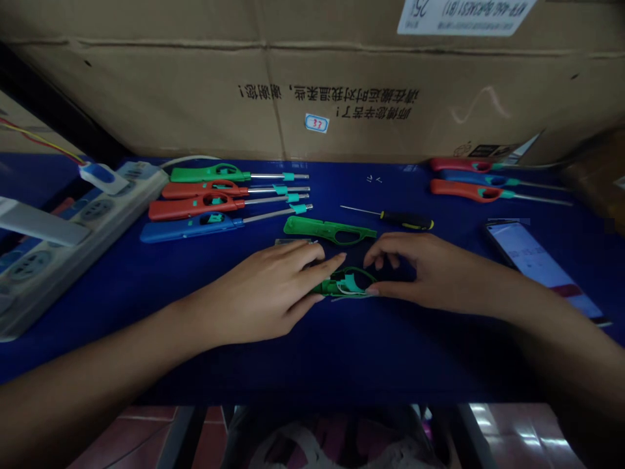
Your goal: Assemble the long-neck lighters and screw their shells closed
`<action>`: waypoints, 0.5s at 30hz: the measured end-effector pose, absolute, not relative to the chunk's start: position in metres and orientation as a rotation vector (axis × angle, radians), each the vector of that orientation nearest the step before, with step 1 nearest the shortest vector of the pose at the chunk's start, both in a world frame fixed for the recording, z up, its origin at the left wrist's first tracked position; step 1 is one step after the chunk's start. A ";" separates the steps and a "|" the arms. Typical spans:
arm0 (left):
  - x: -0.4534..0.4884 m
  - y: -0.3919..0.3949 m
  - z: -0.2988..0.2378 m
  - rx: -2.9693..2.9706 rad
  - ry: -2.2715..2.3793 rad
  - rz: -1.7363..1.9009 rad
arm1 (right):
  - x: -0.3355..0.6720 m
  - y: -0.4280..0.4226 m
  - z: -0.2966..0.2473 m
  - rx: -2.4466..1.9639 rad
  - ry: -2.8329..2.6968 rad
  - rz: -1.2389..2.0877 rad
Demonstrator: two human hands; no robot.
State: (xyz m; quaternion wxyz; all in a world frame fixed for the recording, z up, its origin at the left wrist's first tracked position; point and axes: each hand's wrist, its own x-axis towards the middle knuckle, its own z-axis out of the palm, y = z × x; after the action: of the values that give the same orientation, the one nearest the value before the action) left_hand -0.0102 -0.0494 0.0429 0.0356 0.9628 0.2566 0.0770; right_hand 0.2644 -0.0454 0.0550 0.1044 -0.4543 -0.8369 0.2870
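Note:
My left hand point(266, 290) rests palm down on the blue table point(342, 345), its fingers pressed on the left end of an opened green lighter shell point(344, 284) with a teal trigger inside. My right hand point(430, 270) meets it from the right, fingers curled and pinching the shell's right end. A second green shell half point(329, 230) lies just beyond the hands. A small black and yellow screwdriver point(393, 217) lies to its right.
Several whole long-nosed lighters point(219, 198), green, red and blue, lie in a row at the back left; three more point(483, 177) at the back right. A power strip point(58, 241) lies at left, a lit phone point(540, 264) at right. A cardboard box point(342, 78) walls off the back.

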 end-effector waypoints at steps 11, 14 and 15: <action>-0.008 -0.045 0.042 2.628 0.800 0.304 | 0.256 -0.051 0.052 -0.986 -2.773 0.535; -0.004 -0.046 0.040 2.610 0.775 0.365 | 0.256 -0.050 0.051 -0.988 -2.773 0.531; -0.003 -0.046 0.039 2.599 0.775 0.391 | 0.255 -0.050 0.051 -0.984 -2.774 0.527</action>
State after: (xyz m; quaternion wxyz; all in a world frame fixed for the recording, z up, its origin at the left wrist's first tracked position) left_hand -0.0027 -0.0460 0.0392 0.1992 0.9295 0.2773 0.1398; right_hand 0.2552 -0.0503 0.0512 0.0756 -0.3282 -0.9250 0.1758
